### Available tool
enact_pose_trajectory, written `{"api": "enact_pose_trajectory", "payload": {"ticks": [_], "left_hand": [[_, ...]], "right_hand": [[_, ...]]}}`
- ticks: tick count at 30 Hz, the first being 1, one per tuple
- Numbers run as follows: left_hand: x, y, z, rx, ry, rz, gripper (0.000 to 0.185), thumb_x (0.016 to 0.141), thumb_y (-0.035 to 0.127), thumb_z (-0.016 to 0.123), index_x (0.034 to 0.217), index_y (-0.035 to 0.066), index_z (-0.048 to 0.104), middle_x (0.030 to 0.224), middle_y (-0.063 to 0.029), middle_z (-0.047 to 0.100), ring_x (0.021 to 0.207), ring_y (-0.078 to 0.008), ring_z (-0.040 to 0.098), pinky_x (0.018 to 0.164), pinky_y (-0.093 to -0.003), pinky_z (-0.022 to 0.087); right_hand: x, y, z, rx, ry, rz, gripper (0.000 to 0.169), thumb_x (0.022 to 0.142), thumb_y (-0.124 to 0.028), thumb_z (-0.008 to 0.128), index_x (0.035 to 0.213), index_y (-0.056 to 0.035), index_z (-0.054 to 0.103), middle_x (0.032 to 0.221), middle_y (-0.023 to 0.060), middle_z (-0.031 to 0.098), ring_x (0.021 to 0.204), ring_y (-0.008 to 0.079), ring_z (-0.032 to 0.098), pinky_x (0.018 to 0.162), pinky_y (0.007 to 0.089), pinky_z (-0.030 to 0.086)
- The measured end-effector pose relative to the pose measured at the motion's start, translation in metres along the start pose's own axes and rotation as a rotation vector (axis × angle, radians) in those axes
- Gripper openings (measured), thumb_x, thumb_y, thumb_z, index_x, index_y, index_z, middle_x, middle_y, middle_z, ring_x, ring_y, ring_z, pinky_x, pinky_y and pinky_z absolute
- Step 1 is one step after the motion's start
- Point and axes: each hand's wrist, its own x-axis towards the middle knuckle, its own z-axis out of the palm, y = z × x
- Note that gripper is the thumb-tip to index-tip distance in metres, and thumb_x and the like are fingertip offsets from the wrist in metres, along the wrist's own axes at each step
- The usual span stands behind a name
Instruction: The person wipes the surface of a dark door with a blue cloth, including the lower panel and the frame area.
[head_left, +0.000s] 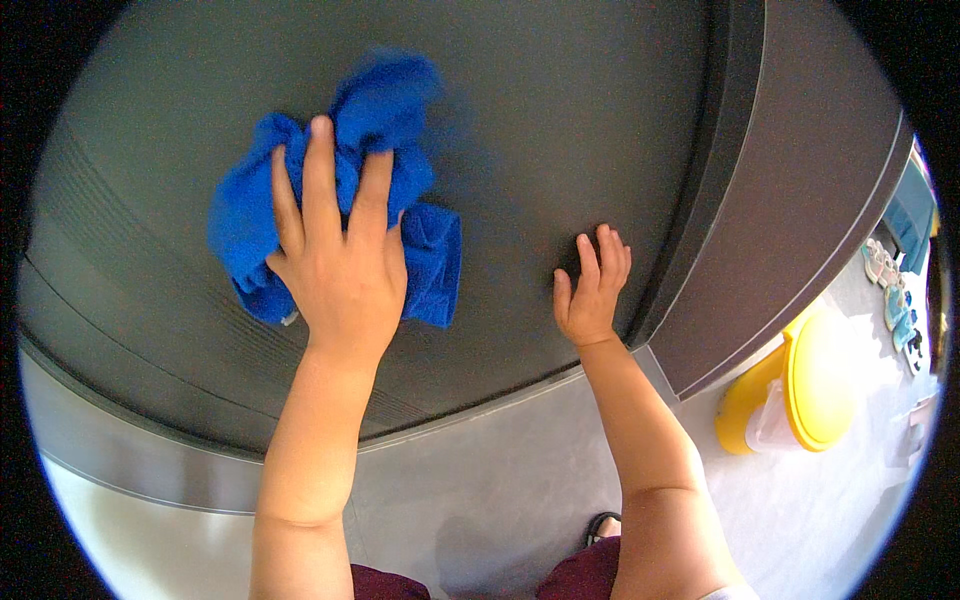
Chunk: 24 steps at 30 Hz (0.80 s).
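My left hand lies over a crumpled blue cloth, fingers spread and pressed on it against a broad dark grey panel. Folds of the cloth stick out beyond the fingertips and on both sides of the hand; its upper part is blurred. A small pale tag shows at the cloth's lower edge. Over to the right, my right hand holds nothing. Its fingers are apart and rest on or very close to the same panel, near the dark raised frame at the side.
Fine ribbed lines run along the panel's lower left. Beyond the frame is a brown side panel. On the grey floor stands a yellow bin with a plastic bag at its rim. Several shoes lie farther right.
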Motion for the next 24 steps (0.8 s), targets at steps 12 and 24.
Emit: {"api": "enact_pose_trajectory", "payload": {"ticks": [12, 24], "left_hand": [[-0.142, 0.078, 0.050, -0.303, -0.433, 0.350, 0.026, 0.075, 0.013, 0.059, 0.100, 0.010, 0.067, 0.131, -0.0086, 0.051, 0.108, -0.0287, 0.053, 0.088, -0.0451, 0.042], [-0.140, 0.024, -0.007, -2.040, -0.475, -1.248, 0.047, 0.083, 0.017, 0.065, 0.126, 0.006, 0.051, 0.115, -0.0115, 0.061, 0.105, -0.0226, 0.059, 0.093, -0.0367, 0.047]], "right_hand": [[0.003, -0.001, -0.007, 0.029, -0.002, 0.008, 0.051, 0.081, -0.020, 0.061, 0.130, -0.0115, 0.047, 0.139, 0.0151, 0.038, 0.126, 0.0342, 0.036, 0.105, 0.0534, 0.023], [0.096, -0.057, -0.054, 0.791, -0.248, 0.531, 0.020, 0.089, -0.019, 0.059, 0.098, -0.0026, 0.065, 0.084, 0.0065, 0.064, 0.078, 0.0124, 0.060, 0.070, 0.0255, 0.047]]}}
